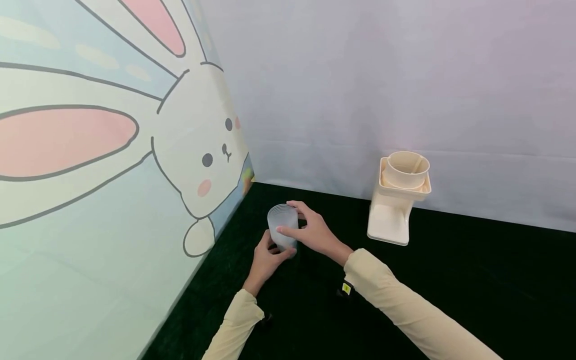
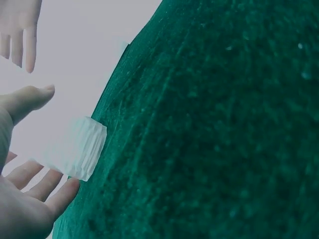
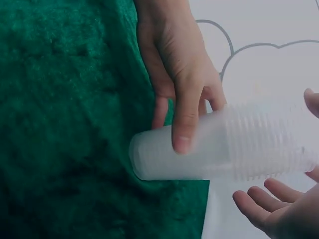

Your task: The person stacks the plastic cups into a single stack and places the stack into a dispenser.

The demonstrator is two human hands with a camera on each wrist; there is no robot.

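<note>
A stack of translucent ribbed plastic cups (image 1: 282,226) stands on the dark green cloth (image 1: 450,280) near the rabbit wall. My left hand (image 1: 269,255) grips the lower part of the stack from the near side. My right hand (image 1: 300,224) curls round the upper part, thumb in front and fingers over the rim. In the right wrist view the cups (image 3: 219,147) lie across the frame, the left hand (image 3: 182,84) has its fingers on the base end, and the right hand's fingers (image 3: 261,205) sit by the rim. The left wrist view shows the cups (image 2: 82,147) between thumb (image 2: 27,99) and fingers (image 2: 47,185).
A cream plastic machine (image 1: 398,202) with a round hopper on top stands at the back right against the pale wall. A panel with a cartoon rabbit (image 1: 198,150) closes off the left side, right next to the cups. Green cloth stretches to the right and towards me.
</note>
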